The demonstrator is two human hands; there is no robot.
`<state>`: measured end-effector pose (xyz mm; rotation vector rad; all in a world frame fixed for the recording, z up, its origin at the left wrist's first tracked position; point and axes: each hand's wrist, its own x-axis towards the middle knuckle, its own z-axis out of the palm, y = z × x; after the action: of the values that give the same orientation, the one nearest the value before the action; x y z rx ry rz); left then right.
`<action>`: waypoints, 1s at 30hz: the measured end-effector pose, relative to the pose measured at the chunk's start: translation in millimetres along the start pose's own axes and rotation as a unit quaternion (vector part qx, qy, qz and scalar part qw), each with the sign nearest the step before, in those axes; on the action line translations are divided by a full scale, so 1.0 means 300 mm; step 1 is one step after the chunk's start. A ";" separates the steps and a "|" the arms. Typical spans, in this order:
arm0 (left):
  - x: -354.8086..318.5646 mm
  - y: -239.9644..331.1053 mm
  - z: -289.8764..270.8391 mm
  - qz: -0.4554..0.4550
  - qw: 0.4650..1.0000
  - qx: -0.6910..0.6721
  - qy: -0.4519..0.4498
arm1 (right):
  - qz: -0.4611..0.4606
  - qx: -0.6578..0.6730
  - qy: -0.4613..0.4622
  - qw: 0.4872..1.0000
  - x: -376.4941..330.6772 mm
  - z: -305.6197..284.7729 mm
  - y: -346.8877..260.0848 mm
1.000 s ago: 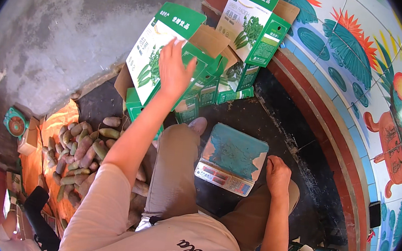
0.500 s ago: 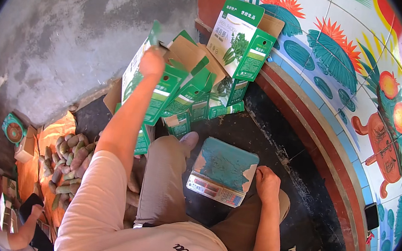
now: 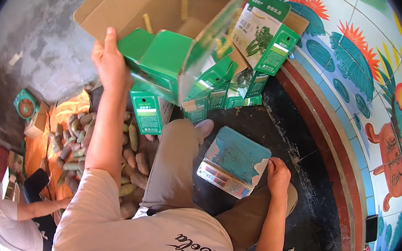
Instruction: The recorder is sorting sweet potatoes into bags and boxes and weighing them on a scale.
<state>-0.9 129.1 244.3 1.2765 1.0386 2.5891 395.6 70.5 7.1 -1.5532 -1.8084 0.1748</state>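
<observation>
My left hand (image 3: 111, 64) grips the edge of a green and white cardboard carton (image 3: 165, 55), its thumb pointing up along the brown inside. The carton is tilted and open, showing yellow rope handles within; motion blurs its right side. My right hand (image 3: 279, 177) is curled closed beside the right edge of a digital scale (image 3: 241, 152), near my right knee. No object shows in it. The scale has a worn blue-green platform with a bare surface and stands on the floor between my legs.
Several similar cartons (image 3: 262, 36) are stacked ahead against the tiled wall (image 3: 360, 59). Long radishes (image 3: 140, 163) lie heaped to my left, partly on an orange sheet (image 3: 73, 107). Another person (image 3: 15, 218) sits at the lower left. A small green dial scale (image 3: 26, 105) stands beyond.
My left hand has lifted a carton off the stack and brought it up and nearer, turning its open inside toward me. My right hand stays by the scale. The other person has come further into view.
</observation>
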 end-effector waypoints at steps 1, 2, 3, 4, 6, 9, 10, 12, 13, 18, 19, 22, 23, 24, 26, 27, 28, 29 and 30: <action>-0.029 0.028 0.019 -0.047 0.998 -0.037 -0.009 | 0.002 0.009 0.014 1.000 0.002 0.003 0.003; -0.057 0.039 0.031 -0.093 0.993 -0.075 -0.017 | -0.002 0.009 0.007 1.000 0.004 0.006 0.007; -0.082 0.026 0.026 -0.136 0.988 -0.069 -0.023 | 0.047 0.087 0.024 0.995 0.007 0.003 0.011; -0.110 0.026 0.035 -0.181 0.981 -0.066 -0.030 | 0.099 0.163 0.040 0.981 0.008 -0.004 0.022; -0.211 0.039 0.090 -0.235 0.971 -0.018 -0.033 | 0.120 0.197 0.033 0.972 0.001 -0.020 0.068; -0.342 -0.106 0.090 -0.282 0.949 -0.046 -0.136 | 0.176 0.311 0.111 0.927 0.008 -0.062 0.104; -0.407 -0.134 0.110 -0.294 0.938 -0.094 -0.157 | 0.194 0.318 0.135 0.918 0.004 -0.079 0.112; -0.518 -0.171 0.127 -0.411 0.877 -0.149 -0.202 | 0.216 0.375 0.208 0.877 -0.005 -0.111 0.111; -0.567 -0.208 0.128 -0.416 0.866 -0.149 -0.234 | 0.223 0.381 0.212 0.872 -0.010 -0.128 0.122; -0.760 -0.337 0.155 -0.477 0.811 -0.152 -0.304 | 0.190 0.351 0.239 0.885 -0.034 -0.164 0.141; -0.779 -0.361 0.157 -0.497 0.793 -0.143 -0.322 | 0.204 0.345 0.252 0.881 -0.028 -0.165 0.131; -0.823 -0.430 0.158 -0.515 0.766 -0.129 -0.363 | 0.203 0.309 0.245 0.896 -0.030 -0.153 0.141; -0.834 -0.453 0.157 -0.513 0.760 -0.111 -0.384 | 0.187 0.282 0.225 0.914 -0.033 -0.146 0.147; -0.839 -0.467 0.159 -0.510 0.754 -0.092 -0.405 | 0.187 0.281 0.223 0.914 -0.033 -0.140 0.151; -0.851 -0.492 0.161 -0.529 0.740 -0.081 -0.407 | 0.145 0.206 0.196 0.948 -0.030 -0.128 0.160; -0.858 -0.509 0.154 -0.548 0.726 -0.068 -0.410 | 0.120 0.152 0.187 0.963 -0.024 -0.125 0.153; -0.865 -0.531 0.147 -0.549 0.727 -0.066 -0.407 | 0.120 0.153 0.184 0.964 -0.018 -0.119 0.144; -0.869 -0.552 0.141 -0.574 0.718 -0.067 -0.388 | 0.117 0.142 0.159 0.970 -0.014 -0.111 0.135; -0.867 -0.564 0.139 -0.597 0.709 -0.070 -0.369 | 0.113 0.131 0.134 0.976 -0.010 -0.104 0.123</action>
<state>161.7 192.1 -15.8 0.8988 0.9315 0.9999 443.8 66.6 8.3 -1.5094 -1.3411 0.2858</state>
